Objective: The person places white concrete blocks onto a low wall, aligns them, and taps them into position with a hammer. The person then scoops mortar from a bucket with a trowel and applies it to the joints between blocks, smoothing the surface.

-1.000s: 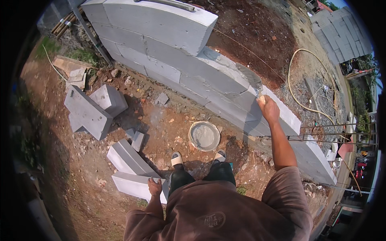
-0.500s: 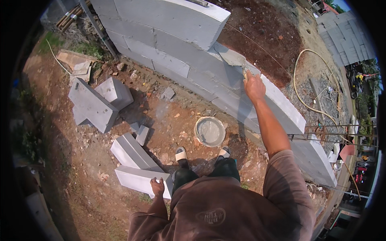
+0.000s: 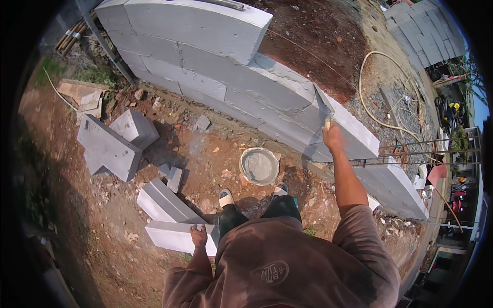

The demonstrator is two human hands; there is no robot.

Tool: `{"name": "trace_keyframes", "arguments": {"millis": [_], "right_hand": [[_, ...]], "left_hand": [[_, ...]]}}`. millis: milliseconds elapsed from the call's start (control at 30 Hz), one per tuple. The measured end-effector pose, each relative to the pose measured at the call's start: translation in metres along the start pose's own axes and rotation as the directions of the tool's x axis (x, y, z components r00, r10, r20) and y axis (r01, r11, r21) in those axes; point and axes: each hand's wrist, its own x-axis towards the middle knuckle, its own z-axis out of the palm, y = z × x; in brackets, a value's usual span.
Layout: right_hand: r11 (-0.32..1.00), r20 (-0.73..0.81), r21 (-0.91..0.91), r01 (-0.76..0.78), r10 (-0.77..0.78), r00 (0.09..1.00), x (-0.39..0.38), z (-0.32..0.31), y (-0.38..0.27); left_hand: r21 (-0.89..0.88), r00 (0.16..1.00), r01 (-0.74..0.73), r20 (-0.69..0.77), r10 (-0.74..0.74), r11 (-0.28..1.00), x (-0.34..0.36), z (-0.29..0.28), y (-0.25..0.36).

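My right hand [image 3: 333,137] is closed on the handle of a metal trowel [image 3: 322,101], whose blade lies at the mortared top course of the grey block wall [image 3: 195,66]. A raised block [image 3: 195,23] stands on the wall to the left of that strip, with a long bar on top. My left hand [image 3: 199,235] hangs by my body above a loose white block [image 3: 172,235], fingers loosely curved and apart, with nothing visible in them. A round bucket of grey mortar [image 3: 259,165] sits on the dirt beyond my feet.
Loose blocks [image 3: 109,146] and rubble [image 3: 84,95] lie at the left. Past the wall are red soil, a coiled hose [image 3: 362,92] and stacked blocks [image 3: 421,33]. Steel rods [image 3: 426,154] stick out at the wall's right part, and bamboo poles [image 3: 72,36] lean at the upper left.
My right hand and trowel moved up-left along the wall top, then back down-right, the blade now angled along the top. The view shifted slightly. My left hand stayed low by my side.
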Motion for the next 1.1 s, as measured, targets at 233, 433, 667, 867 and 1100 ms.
{"name": "trace_keyframes", "arguments": {"millis": [233, 433, 667, 867, 1100], "right_hand": [[0.981, 0.098, 0.153, 0.116, -0.132, 0.986, -0.007, 0.033, -0.147], [0.983, 0.018, 0.046, 0.179, -0.18, 0.983, -0.019, 0.044, -0.202], [0.998, -0.096, 0.04, 0.045, -0.041, 0.995, -0.011, 0.053, -0.089], [0.967, -0.157, 0.186, 0.175, -0.146, 0.977, -0.032, 0.079, -0.116], [0.959, -0.119, 0.196, 0.206, -0.185, 0.975, -0.048, 0.102, -0.164]], "left_hand": [[-0.012, 1.0, -0.014, -0.015, 0.014, 1.0, -0.001, -0.01, 0.009], [-0.019, 0.993, 0.117, -0.026, -0.118, 0.993, -0.029, -0.008, -0.025], [-0.036, 0.986, 0.165, 0.016, -0.165, 0.986, -0.038, -0.003, -0.032], [-0.069, 0.991, 0.13, 0.033, -0.128, 0.989, -0.025, -0.006, -0.019], [-0.039, 0.996, 0.049, -0.07, -0.052, 0.998, -0.026, -0.026, -0.03]]}}
